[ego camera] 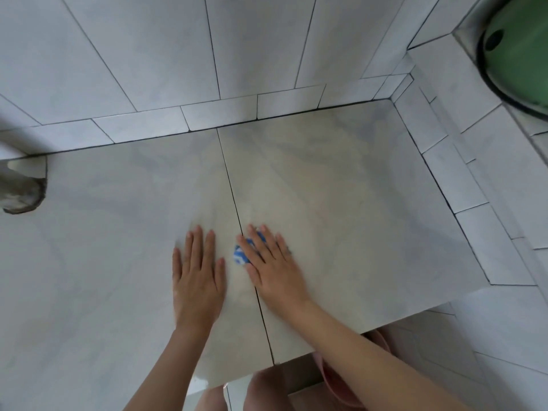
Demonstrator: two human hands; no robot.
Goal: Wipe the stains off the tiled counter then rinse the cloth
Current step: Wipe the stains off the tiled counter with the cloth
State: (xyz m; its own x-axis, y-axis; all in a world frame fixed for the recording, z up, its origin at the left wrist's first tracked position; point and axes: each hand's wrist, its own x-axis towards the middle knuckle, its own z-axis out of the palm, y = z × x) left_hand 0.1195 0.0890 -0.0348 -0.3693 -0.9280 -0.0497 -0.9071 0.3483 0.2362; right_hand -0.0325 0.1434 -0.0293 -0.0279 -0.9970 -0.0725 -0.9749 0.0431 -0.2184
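Pale glossy tiles cover the bench [341, 188] and the wall [148, 54] behind it. One dark grout seam [229, 179] runs down the bench from the wall to the near edge. The right hand [271, 265] lies flat across that seam, fingers straight and spread, pressing down on the cloth [241, 255]; no finger curls round it. The cloth is blue with white marks and mostly hidden under the fingers. Only a small bunched part shows at the thumb side, right on the seam (the hand is a little blurred, so the cloth's edges are hard to make out). The left hand [197, 280] rests just left of the seam, also flat on bare tile, fingers straight and slightly apart, holding nothing. It is close beside the cloth but apart from it. Both forearms reach in over the near edge of the bench. Far left of the seam, at the edge of view, a grey pipe-like thing [17, 188] stands in a rough cut-out in the bench. Far right of the seam, beyond a raised tiled ledge [444, 84], part of a green basin [522, 51] shows in the upper corner. Right of the seam's near end, below the bench edge, a pink bucket [341, 384] is partly hidden by the right forearm.
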